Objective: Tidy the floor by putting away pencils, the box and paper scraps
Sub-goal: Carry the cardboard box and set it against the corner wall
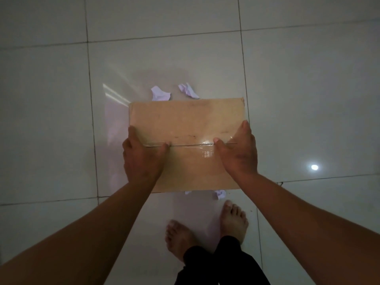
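Over a pale tiled floor (61,120), a person is gripping a closed cardboard box (185,120) from both sides. Left hand (141,157) is clamping the 9 o'clock edge, right hand (238,151) the 3 o'clock edge, thumbs pressing on the taped seam, probably steadying it for carrying. Paper scraps (160,93) are lying at 12 o'clock beyond the box, another (221,194) at 6 o'clock near bare feet (233,221). No pencils are showing.
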Available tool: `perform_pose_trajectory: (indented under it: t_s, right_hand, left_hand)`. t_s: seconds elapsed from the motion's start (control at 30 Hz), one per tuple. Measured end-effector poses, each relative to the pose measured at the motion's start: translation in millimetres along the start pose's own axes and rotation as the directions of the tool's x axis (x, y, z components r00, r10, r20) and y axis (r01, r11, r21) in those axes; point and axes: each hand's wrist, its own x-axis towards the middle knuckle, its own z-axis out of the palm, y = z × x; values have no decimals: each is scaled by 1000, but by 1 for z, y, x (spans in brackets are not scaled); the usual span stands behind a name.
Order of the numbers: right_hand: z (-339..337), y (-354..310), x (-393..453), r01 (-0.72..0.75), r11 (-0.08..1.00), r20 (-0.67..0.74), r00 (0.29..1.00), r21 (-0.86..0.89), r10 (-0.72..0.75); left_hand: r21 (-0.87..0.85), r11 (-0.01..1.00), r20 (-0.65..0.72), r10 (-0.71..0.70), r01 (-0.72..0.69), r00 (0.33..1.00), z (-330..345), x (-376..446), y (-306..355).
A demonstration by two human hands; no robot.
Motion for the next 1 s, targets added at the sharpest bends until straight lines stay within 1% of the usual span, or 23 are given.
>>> perform_pose_trajectory:
  t_s: [0.2,0.3,0.4,0.47,0.57,0.7,0.8,0.9,1.0]
  right_hand:
    - [-56,-40,-21,44,998,-51,998,41,-42]
    - [-103,-81,-37,85,996,-89,993,30,-82]
    - [-162,-140,-58,152,987,-128,981,44,-145]
    - [-201,-180,-75,197,980,-163,968,31,-190]
    - [-266,-245,-113,270,963,-198,945,22,-261]
    - [-338,-323,-163,390,920,-234,898,32,-372]
    - [-374,-372,-193,470,882,-264,854,23,-448]
    - [-403,-423,-227,533,845,-284,816,36,-503]
    - [-416,-468,-248,585,811,-298,775,5,-557]
  left_hand:
    - [-15,998,-53,62,-63,997,-52,-24,44]
    - [-37,994,-101,95,-99,990,-101,-41,82]
    - [-76,987,-156,125,-139,980,-165,-62,132]
    - [-68,984,-194,151,-167,969,-209,-76,163]
    - [-58,975,-249,194,-214,949,-288,-105,208]
    - [-64,967,-353,209,-247,912,-389,-141,253]
    - [-90,960,-409,208,-265,889,-449,-160,276]
    - [-99,948,-499,216,-304,839,-515,-175,295]
    - [-83,944,-557,222,-320,800,-565,-178,305]
